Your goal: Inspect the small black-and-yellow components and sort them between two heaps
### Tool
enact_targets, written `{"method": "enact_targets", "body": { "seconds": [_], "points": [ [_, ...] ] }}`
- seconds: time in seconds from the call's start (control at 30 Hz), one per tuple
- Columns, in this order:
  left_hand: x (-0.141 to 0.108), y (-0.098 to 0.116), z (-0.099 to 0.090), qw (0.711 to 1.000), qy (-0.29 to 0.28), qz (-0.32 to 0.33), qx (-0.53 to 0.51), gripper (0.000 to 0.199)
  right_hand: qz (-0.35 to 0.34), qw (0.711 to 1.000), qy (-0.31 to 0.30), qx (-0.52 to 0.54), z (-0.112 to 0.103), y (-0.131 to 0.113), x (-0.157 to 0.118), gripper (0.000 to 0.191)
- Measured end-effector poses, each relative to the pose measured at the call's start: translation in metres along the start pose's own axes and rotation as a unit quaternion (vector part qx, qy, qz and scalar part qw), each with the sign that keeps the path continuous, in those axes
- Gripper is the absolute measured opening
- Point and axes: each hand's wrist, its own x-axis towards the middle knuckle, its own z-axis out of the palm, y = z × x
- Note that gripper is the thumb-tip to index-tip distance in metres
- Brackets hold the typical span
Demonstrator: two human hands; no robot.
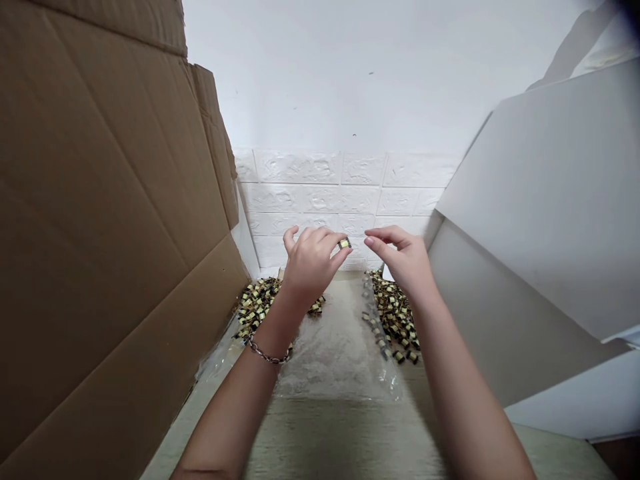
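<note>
Raised above the table, my left hand (314,260) pinches a small transformer (345,244), a black part with yellow tape around its middle, between thumb and fingertips. A chain bracelet (267,355) circles that wrist. Just to the right, my right hand (400,250) is closed in a pinch, thumb and forefinger close together and pointing at the transformer without touching it. Anything between those fingertips is too small to make out. Beneath my left arm lies a pile of similar transformers (256,303), partly hidden by it. Another pile of transformers (395,310) lies beside my right forearm.
A clear plastic bag (333,360) lies flat on the table (345,433) between the piles. Tall cardboard (110,200) walls off the left side, and a white box (540,200) stands at the right. A white brick-patterned wall (310,198) closes the back.
</note>
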Motion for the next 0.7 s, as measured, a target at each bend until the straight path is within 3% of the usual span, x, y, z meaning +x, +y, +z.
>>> {"method": "enact_targets", "body": {
  "seconds": [0.33,0.7],
  "points": [
    [-0.0024,0.0022,0.0062,0.999,-0.011,0.044,0.030,0.015,-0.009,1.000,-0.029,0.000,0.0069,0.0001,-0.0024,0.016],
    [-0.0015,0.0025,0.0043,0.999,-0.006,0.038,0.025,0.015,-0.007,0.999,0.012,-0.044,0.0076,-0.0040,-0.0047,0.022]
  ]
}}
